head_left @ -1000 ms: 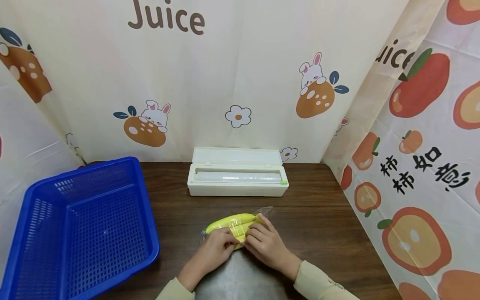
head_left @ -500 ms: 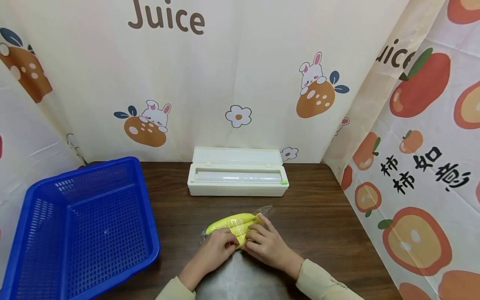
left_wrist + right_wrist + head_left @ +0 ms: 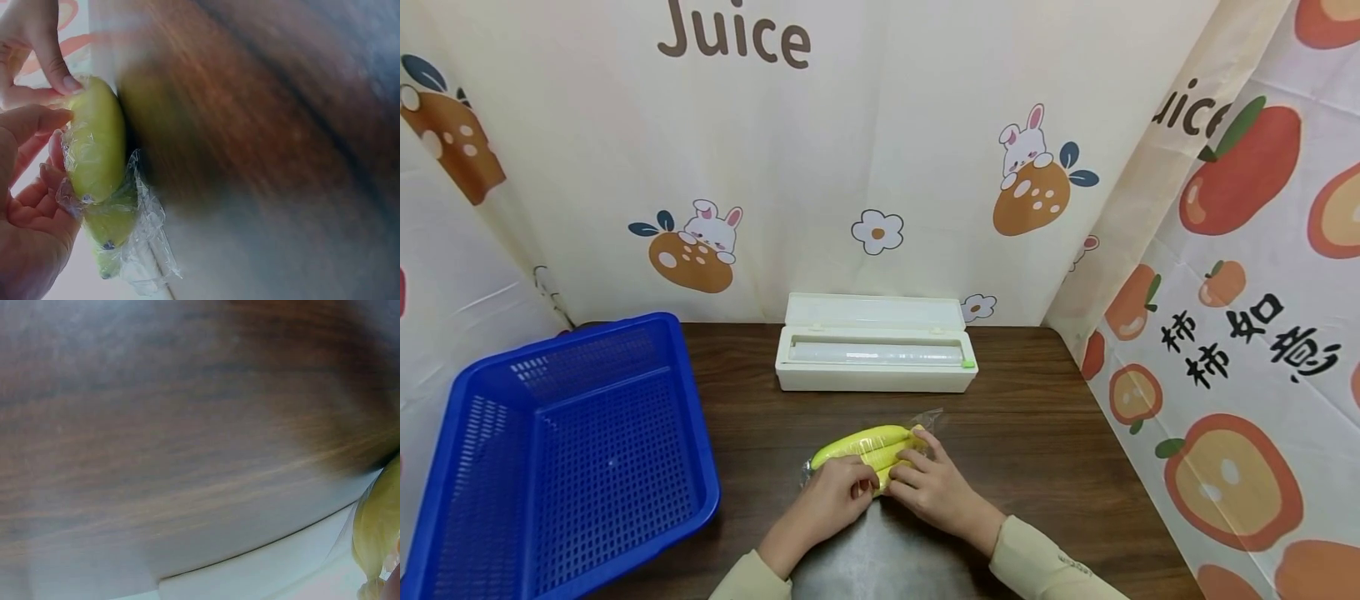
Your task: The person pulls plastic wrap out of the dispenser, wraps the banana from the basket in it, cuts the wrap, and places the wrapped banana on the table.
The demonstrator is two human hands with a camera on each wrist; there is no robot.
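Observation:
A bunch of yellow-green bananas (image 3: 868,443) lies on the table in front of me, wrapped in clear cling film (image 3: 147,244). Loose film sticks out past both ends of the bunch. At its near left side, my left hand (image 3: 835,492) pinches the wrapped edge with thumb and forefinger. My right hand (image 3: 936,492) holds the right part, one finger reaching up to the stem end. In the left wrist view, the right thumb (image 3: 59,69) presses on the nearest banana. Only the stem end of the bananas (image 3: 378,519) shows in the right wrist view.
Behind the bananas stands a white cling film dispenser (image 3: 876,379), lid raised, with a film roll (image 3: 876,354) inside. A blue perforated basket (image 3: 703,467) takes up the left side. Printed cloth (image 3: 880,150) hangs along the back and sides of the wooden table (image 3: 1037,417).
The fingers of both hands shift slightly along the near edge of the wrapped bananas. The bunch stays almost in the same place.

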